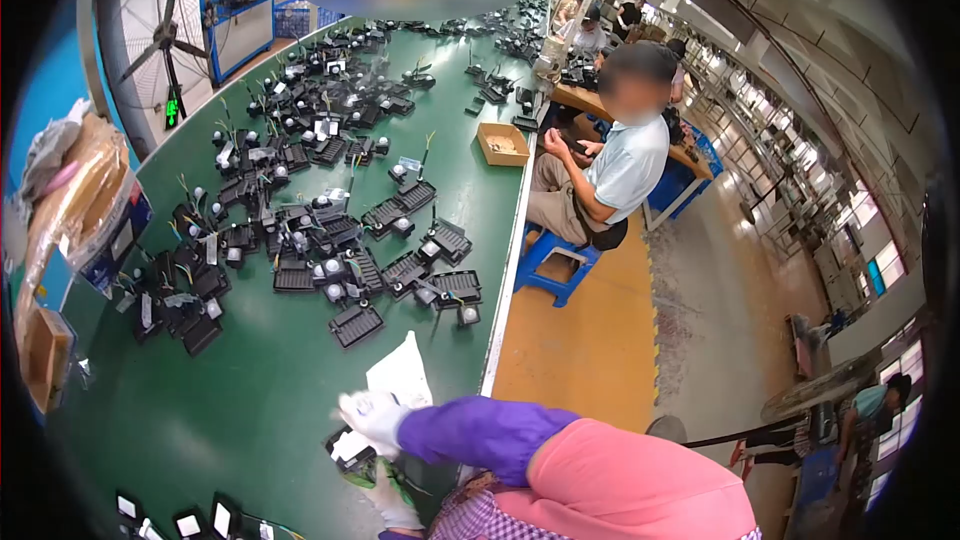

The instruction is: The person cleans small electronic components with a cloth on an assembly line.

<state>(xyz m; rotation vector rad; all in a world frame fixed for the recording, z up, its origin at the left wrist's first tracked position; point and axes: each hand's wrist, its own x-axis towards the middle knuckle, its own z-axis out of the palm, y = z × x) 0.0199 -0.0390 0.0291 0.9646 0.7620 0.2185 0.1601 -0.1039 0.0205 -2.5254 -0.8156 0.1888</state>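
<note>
A: ok so what's the surface like here?

B: long green bench (270, 410) with a pale edge strip (507, 275) down the right side, glossy enough to throw some glare. A big messy spread of black finned units (330, 225) covers it, lots with white domes and loose wires. A few more sit at the near left corner.

A: and the hands?

B: 2 of them, gloved, at the near end close to the pale edge. Left hand (390, 500) has its fingers clamped on the lower side of a black unit with a white patch (350, 448). Right hand (372, 418) is just above that unit, up against a white sheet (400, 372). Its fingers are kinda blurry, so can't tell if they're pinching anything.

A: what about the room?

B: factory floor vibes. 1 small cardboard box (503, 145) by the bench edge, and near it a seated co-worker (630, 165) on a blue stool (556, 265), hands up in front. Orange floor (580, 340) under that, then a yellow-dashed line (655, 340) and grey floor (700, 290). Left side has a standing fan (165, 35) and a carton with clear plastic (95, 200). More people way back, windows far right.
</note>
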